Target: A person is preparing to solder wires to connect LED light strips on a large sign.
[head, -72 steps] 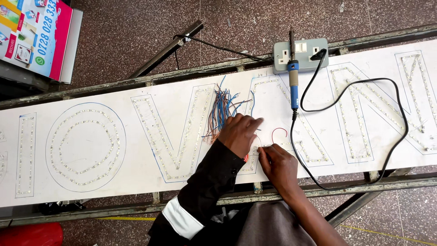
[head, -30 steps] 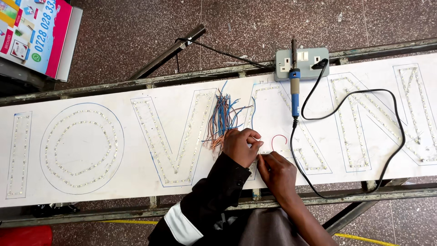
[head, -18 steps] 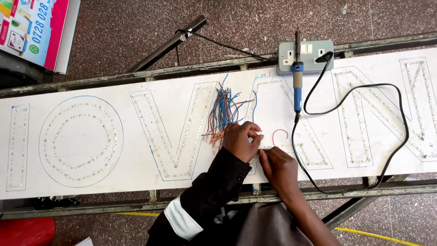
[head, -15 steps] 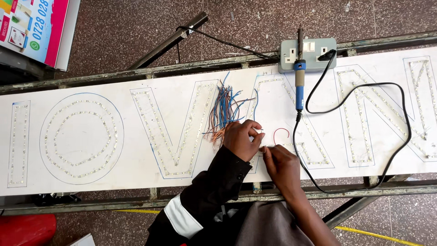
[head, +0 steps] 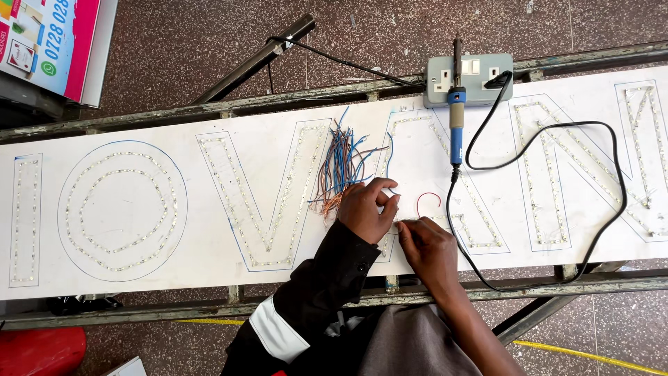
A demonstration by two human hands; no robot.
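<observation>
My left hand [head: 367, 209] rests on the long white sign board [head: 229, 264], fingers curled, the thumb and forefinger pinched on something small and pale that I cannot make out; my right hand [head: 429, 249] lies just beside it, nearer to me, fingertips pressed down on the board at the same spot, so the two hands almost touch. Just beyond my left hand lies a loose bundle of wires [head: 339, 166], orange, blue and brown, fanned out towards the far edge. A short red wire [head: 429, 200] curls in a loop on the board just right of my left thumb. Large outlined letters run across the board, each filled with rows of small lights; a round one [head: 122, 207] sits well to the left. Right of the bundle a blue-handled soldering iron [head: 456, 125] lies pointing away from me, its tip by a grey socket box [head: 468, 78] at the far edge, and its black cord [head: 557, 202] loops wide to the right. The board rests on a metal frame [head: 174, 111]. At the far left corner a placard [head: 52, 42] in pink, blue and white leans on the speckled floor [head: 390, 31]. A red thing [head: 38, 350] shows at the near left.
</observation>
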